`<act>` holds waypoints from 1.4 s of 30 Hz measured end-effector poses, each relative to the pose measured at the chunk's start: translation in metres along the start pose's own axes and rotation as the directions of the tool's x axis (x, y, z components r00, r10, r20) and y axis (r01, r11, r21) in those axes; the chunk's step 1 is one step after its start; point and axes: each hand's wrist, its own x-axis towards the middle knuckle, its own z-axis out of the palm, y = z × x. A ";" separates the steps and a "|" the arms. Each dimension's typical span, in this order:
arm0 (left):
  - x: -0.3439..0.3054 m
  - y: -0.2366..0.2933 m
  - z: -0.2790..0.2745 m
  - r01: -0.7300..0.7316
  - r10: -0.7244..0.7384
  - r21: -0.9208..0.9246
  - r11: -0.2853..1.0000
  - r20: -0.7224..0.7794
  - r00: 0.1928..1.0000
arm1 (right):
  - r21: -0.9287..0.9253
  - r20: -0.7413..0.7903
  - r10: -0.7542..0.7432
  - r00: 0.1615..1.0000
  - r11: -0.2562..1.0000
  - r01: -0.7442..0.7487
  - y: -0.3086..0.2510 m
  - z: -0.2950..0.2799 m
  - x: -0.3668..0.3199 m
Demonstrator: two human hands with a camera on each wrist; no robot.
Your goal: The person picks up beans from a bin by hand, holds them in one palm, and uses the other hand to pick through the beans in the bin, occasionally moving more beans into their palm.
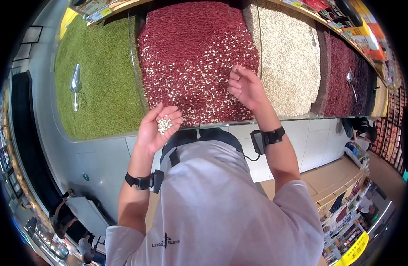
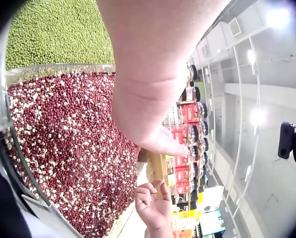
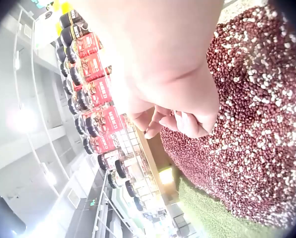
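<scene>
My left hand [image 1: 157,128] is turned palm up over the front of the red bean bin, and a small heap of white kernels [image 1: 164,125] lies in its palm. Above the right side of that bin hangs my right hand [image 1: 247,88], its fingers loosely bent and nothing visible in them. Many white kernels are scattered over the red beans [image 1: 186,26], thickest in the middle and front. The right wrist view shows the bent fingers [image 3: 187,124] with the beans behind. In the left wrist view, the left hand's palm is hidden.
Left of the red beans is a bin of green beans [image 1: 102,80] holding a metal scoop [image 1: 75,80]. To the right is a bin of white kernels [image 1: 288,57], with darker beans beyond and another scoop [image 1: 350,79]. Clear dividers separate the bins. Shelved jars [image 2: 190,134] stand behind.
</scene>
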 end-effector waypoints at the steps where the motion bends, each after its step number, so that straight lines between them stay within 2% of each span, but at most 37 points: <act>1: 0.000 -0.001 0.001 0.000 0.000 0.006 1.000 -0.005 1.000 | 0.044 0.035 0.022 0.999 0.999 -0.023 -0.001 0.001 -0.002; 3: 0.000 -0.003 0.002 0.004 -0.004 0.019 1.000 -0.015 1.000 | 0.045 0.025 0.017 1.000 0.999 -0.018 -0.001 0.002 -0.005; 5: 0.001 -0.005 0.003 0.021 -0.021 -0.014 1.000 0.013 1.000 | -0.085 -0.056 0.001 0.998 0.996 -0.006 -0.002 0.005 -0.008; 6: 0.001 -0.006 0.003 0.023 -0.023 -0.010 1.000 0.008 1.000 | -0.078 -0.056 0.001 0.998 0.997 -0.006 -0.002 0.004 -0.009; 8: 0.002 -0.007 0.004 0.041 -0.039 -0.043 0.998 0.050 0.998 | -0.243 -0.116 -0.048 0.992 0.970 0.018 -0.001 0.000 -0.010; 13: 0.005 -0.009 -0.002 0.050 -0.051 0.028 0.998 0.022 0.998 | -0.116 -0.118 -0.055 0.991 0.992 0.041 0.001 -0.006 -0.021; 15: 0.007 -0.011 0.002 0.067 -0.068 0.034 0.997 0.028 0.997 | 0.031 -0.046 -0.012 0.999 0.999 0.013 0.003 -0.008 -0.026; 18: 0.009 -0.016 0.016 0.074 -0.071 0.070 0.995 -0.053 0.996 | 0.057 0.039 0.002 0.999 0.998 -0.004 0.009 -0.007 -0.033; 21: 0.017 -0.022 0.029 0.075 -0.065 0.107 0.991 -0.098 0.993 | 0.065 0.098 0.024 0.995 0.997 -0.031 0.011 -0.004 -0.040; 23: 0.021 -0.025 0.041 0.095 -0.077 0.127 0.987 -0.144 0.987 | -0.059 0.170 0.034 0.985 0.998 -0.025 0.014 0.002 -0.044; 24: 0.024 -0.028 0.049 0.096 -0.077 0.129 0.987 -0.145 0.986 | -0.356 0.077 -0.017 0.997 0.933 0.044 0.018 0.016 -0.048; 25: 0.027 -0.032 0.056 0.105 -0.078 0.156 0.982 -0.167 0.983 | -0.651 0.114 -0.162 0.980 0.733 0.197 0.025 0.041 -0.053; 26: 0.031 -0.033 0.059 0.114 -0.080 0.182 0.977 -0.187 0.979 | -0.817 0.209 -0.129 0.969 0.521 0.246 0.028 0.052 -0.057; 27: 0.036 -0.033 0.051 0.120 -0.085 0.182 0.976 -0.187 0.979 | -0.916 0.289 -0.071 0.955 0.270 0.298 0.031 0.059 -0.059; 28: 0.042 -0.033 0.038 0.142 -0.140 0.068 0.988 -0.040 0.989 | -0.880 0.436 -0.182 0.881 0.116 0.460 0.046 0.062 -0.057; 29: 0.046 -0.033 0.025 0.178 -0.172 -0.045 0.983 0.113 0.979 | -0.806 0.581 -0.260 0.771 -0.057 0.589 0.059 0.063 -0.054; 30: 0.046 -0.035 0.033 0.141 -0.142 0.041 0.989 0.029 0.989 | -0.785 0.618 -0.251 0.745 -0.143 0.603 0.061 0.066 -0.053; 31: 0.045 -0.036 0.039 0.140 -0.141 0.036 0.990 0.028 0.990 | -0.785 0.617 -0.246 0.747 -0.141 0.603 0.058 0.066 -0.051; 33: 0.045 -0.035 0.043 0.092 -0.077 0.102 0.991 -0.147 0.986 | -0.893 0.423 -0.312 0.851 0.015 0.449 0.043 0.062 -0.043; 34: 0.044 -0.032 0.039 0.088 -0.073 0.094 0.992 -0.149 0.986 | -0.907 0.369 -0.391 0.843 0.047 0.419 0.035 0.052 -0.034; 35: 0.043 -0.029 0.034 0.108 -0.094 0.096 0.989 -0.135 0.986 | -0.937 0.254 -0.454 0.854 0.104 0.334 0.027 0.042 -0.024; 36: 0.041 -0.027 0.027 0.130 -0.118 0.099 0.987 -0.121 0.986 | -0.960 0.254 -0.502 0.827 -0.029 0.278 0.018 0.030 -0.014; 39: 0.039 -0.021 0.006 0.123 -0.115 0.058 0.991 -0.113 0.987 | -0.967 0.255 -0.522 0.814 -0.146 0.210 0.005 0.005 0.017; 40: 0.038 -0.020 0.000 0.122 -0.115 0.050 0.991 -0.115 0.987 | -0.967 0.255 -0.516 0.818 -0.147 0.208 0.007 -0.001 0.027; 42: 0.034 -0.017 -0.008 0.115 -0.115 -0.006 0.993 -0.088 0.990 | -0.955 0.268 -0.539 0.799 -0.258 0.146 0.016 -0.007 0.042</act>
